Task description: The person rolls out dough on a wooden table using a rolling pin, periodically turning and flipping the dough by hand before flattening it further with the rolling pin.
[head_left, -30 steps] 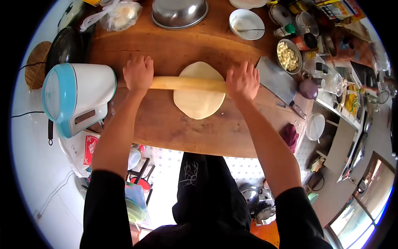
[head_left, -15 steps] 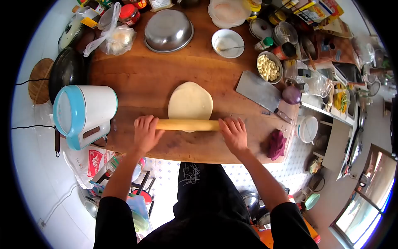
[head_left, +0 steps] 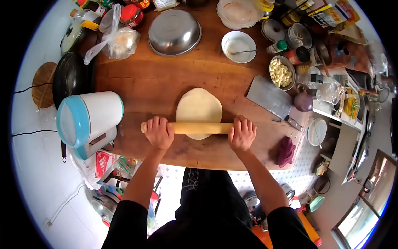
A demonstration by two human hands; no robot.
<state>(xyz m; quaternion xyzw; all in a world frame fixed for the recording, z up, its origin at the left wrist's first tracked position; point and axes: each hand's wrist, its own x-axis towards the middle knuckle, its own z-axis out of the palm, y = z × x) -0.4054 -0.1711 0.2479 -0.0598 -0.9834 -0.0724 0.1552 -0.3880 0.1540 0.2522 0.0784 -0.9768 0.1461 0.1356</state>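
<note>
A wooden rolling pin [head_left: 201,128] lies across the lower part of a flat, pale piece of dough [head_left: 199,108] on the wooden table [head_left: 137,89]. My left hand [head_left: 159,133] is closed over the pin's left part, and the pin's rounded tip sticks out past it. At the right end of the pin my right hand [head_left: 242,133] has its fingers wrapped over the wood. Both hands are beside the dough, one on each side. Some of the dough shows below the pin, the larger part above it.
A cleaver [head_left: 271,97], a bowl of garlic cloves [head_left: 282,73] and an onion [head_left: 303,102] are on the right, with a purple cloth [head_left: 285,152] below. An upturned metal bowl [head_left: 175,32] and white bowl [head_left: 239,46] stand behind. A white-and-blue appliance [head_left: 91,122] is left.
Since one second ago, the pin and both hands have moved from the dough's middle toward its near edge. Over the last half second the pin has shifted slightly up the dough.
</note>
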